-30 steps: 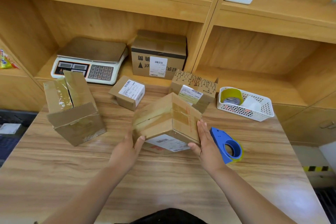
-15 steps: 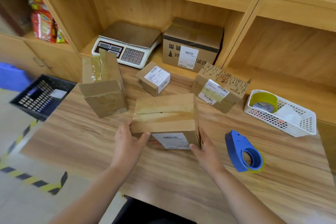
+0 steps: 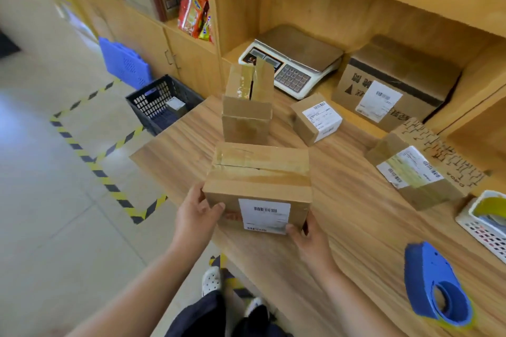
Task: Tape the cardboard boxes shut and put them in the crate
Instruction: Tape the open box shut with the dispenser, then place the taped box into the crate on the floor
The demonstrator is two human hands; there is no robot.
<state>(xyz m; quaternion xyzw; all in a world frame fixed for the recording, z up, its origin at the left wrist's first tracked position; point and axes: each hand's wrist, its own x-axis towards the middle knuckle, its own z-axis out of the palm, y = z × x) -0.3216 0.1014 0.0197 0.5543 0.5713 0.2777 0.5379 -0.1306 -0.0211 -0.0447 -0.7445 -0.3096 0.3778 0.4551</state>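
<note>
wood table [image 3: 356, 227] | taped box [image 3: 260, 183] held | floor [image 3: 54, 227]: hazard tape [image 3: 82, 153], black crate [image 3: 145, 102]

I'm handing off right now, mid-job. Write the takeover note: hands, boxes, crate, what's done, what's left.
Hands: left hand and right hand both grip the taped box by its sides, at the near-left corner of the table.
The crate is on the floor, left of the table.
Done: this box's top seam is taped.
Left: put it in the crate. The tall box behind it has its flaps open and needs tape. The small labelled box and printed box wait on the table. The tape dispenser lies to the right.
</note>
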